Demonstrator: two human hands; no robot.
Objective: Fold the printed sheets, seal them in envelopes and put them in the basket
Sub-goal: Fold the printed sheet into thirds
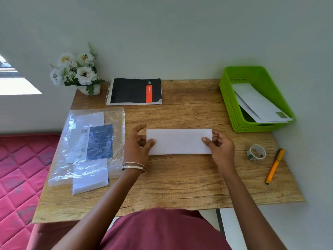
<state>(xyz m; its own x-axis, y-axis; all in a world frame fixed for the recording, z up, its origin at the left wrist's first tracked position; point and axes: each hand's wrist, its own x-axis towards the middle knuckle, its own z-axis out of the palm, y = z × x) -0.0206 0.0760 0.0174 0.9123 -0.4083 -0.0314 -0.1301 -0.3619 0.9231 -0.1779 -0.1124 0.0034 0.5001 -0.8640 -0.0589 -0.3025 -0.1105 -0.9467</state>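
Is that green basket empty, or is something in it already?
Not empty. The green basket holds white envelopes leaning against its near wall.

Both hands (pixel 137 143) (pixel 219 145) pinch a folded sheet (pixel 179 141) by its ends.

A notebook (pixel 134 92) and potted flowers (pixel 77 71) are sitting at the desk's (pixel 180 186) far edge; a pen (pixel 274 166) is lying at its right.

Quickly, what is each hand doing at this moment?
Left hand: pinches the left end of the folded sheet.
Right hand: pinches the right end of the same sheet.
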